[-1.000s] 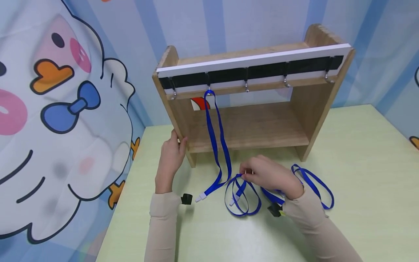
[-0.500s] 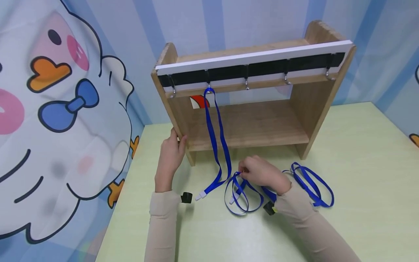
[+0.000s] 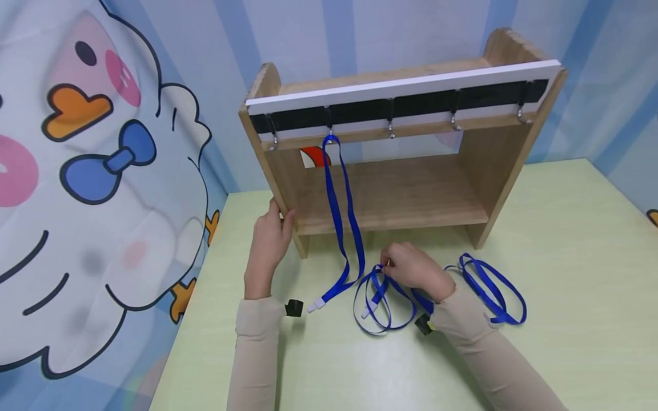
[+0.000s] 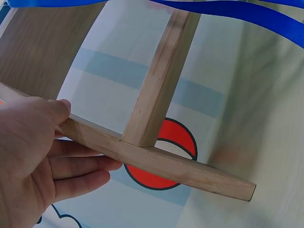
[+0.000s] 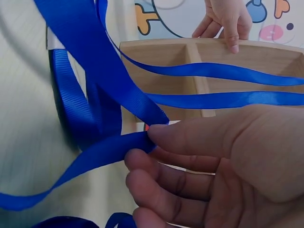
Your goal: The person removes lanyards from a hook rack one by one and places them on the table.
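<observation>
My left hand [image 3: 269,240] grips the left side panel of a wooden rack [image 3: 401,197]. In the left wrist view its thumb lies on one face of the panel [image 4: 90,135] and the fingers are behind. Low in front of the rack, my right hand [image 3: 415,269] pinches the folded top of a blue lanyard [image 5: 99,66] between thumb and fingertips. The loops of this lanyard spread over the table below the hand. A second blue lanyard [image 3: 335,211] hangs from the second hook from the left, its white clip [image 3: 317,305] down at the tabletop.
Another blue lanyard [image 3: 496,297] lies on the table right of my right hand, partly hidden by the forearm. Several metal hooks, one in the middle [image 3: 391,130], line the rack's black strip [image 3: 421,107]. A printed cloth wall [image 3: 169,137] stands behind and at left.
My right hand has shifted slightly back toward the rack, still pinching the lanyard, whose top is raised a little. The left hand keeps its grip on the rack.
</observation>
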